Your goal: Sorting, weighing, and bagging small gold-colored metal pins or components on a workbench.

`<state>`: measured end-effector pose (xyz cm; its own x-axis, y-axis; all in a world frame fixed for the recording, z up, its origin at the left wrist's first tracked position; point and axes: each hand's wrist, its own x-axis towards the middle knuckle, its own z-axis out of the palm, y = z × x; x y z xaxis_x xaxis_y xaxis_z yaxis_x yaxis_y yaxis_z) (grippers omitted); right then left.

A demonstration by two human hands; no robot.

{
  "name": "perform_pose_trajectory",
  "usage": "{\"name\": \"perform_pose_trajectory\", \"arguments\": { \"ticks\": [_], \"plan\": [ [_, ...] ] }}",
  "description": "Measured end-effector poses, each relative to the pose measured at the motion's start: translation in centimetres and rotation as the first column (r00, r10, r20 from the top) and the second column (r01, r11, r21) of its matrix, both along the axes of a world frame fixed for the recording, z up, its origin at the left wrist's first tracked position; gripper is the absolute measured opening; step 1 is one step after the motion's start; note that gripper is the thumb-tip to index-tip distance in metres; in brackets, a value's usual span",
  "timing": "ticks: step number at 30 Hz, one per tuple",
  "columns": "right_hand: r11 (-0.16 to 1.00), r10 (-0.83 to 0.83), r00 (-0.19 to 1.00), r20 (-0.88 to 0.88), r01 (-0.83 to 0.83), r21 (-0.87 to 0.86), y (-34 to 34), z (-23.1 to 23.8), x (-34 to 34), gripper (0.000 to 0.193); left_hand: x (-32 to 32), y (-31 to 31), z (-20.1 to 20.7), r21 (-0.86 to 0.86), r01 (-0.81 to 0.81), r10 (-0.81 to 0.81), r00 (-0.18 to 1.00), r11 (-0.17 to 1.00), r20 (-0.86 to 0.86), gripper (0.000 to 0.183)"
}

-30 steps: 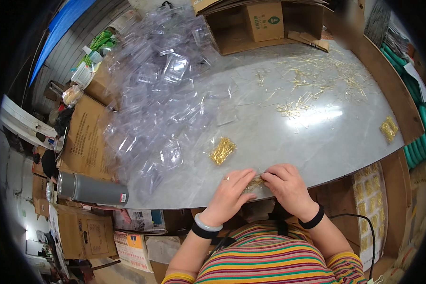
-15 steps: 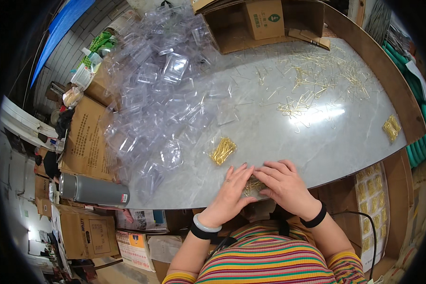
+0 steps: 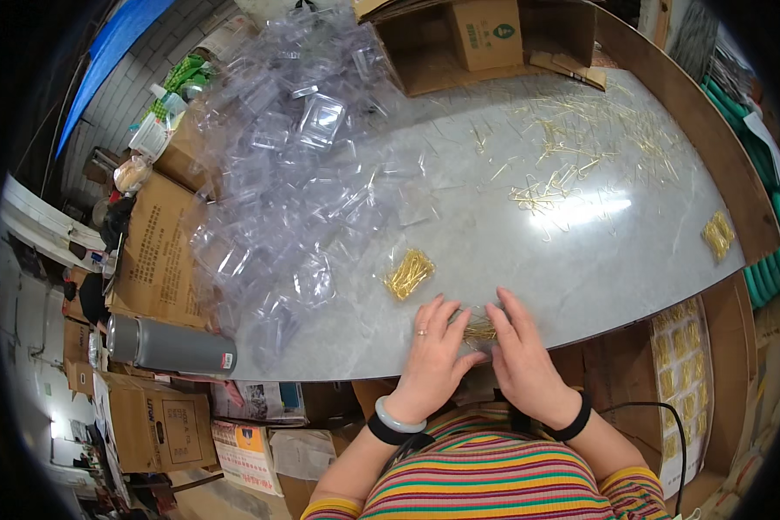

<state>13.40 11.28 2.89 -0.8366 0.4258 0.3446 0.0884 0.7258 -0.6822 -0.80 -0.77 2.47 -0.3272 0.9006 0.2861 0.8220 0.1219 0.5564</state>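
A small bunch of gold wire hooks lies at the near edge of the grey table, between my two hands. My left hand rests along its left side, fingers stretched forward and thumb pointing at it. On its other side is my right hand, fingers long and slightly apart. Whether a clear box surrounds this bunch cannot be made out. Just ahead of my left hand stands a clear box packed with gold hooks. Loose gold hooks are scattered across the far right of the table.
A large heap of clear plastic boxes covers the table's left side. A grey bottle lies at the left edge. Another gold bundle sits far right, by a cardboard rim. An open carton stands at the back.
My hands have moved apart, and the right fingers now point forward instead of bending over the bunch. More of the gold hooks between them shows.
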Motion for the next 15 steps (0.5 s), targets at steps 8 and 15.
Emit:
{"name": "perform_pose_trajectory", "arguments": {
  "ticks": [8,15],
  "plan": [
    [0.987,0.143,0.99,-0.021,-0.144,-0.074,2.4,1.1,-0.5,0.076,0.2,0.1,-0.8,0.064,0.024,-0.029,0.996,0.998,0.081,0.035],
    [0.961,0.248,0.961,0.12,-0.26,0.09,3.9,0.8,-0.4,0.066,0.2,-0.2,-0.9,0.077,0.017,-0.027,0.992,0.997,0.12,0.044]
  ]
}}
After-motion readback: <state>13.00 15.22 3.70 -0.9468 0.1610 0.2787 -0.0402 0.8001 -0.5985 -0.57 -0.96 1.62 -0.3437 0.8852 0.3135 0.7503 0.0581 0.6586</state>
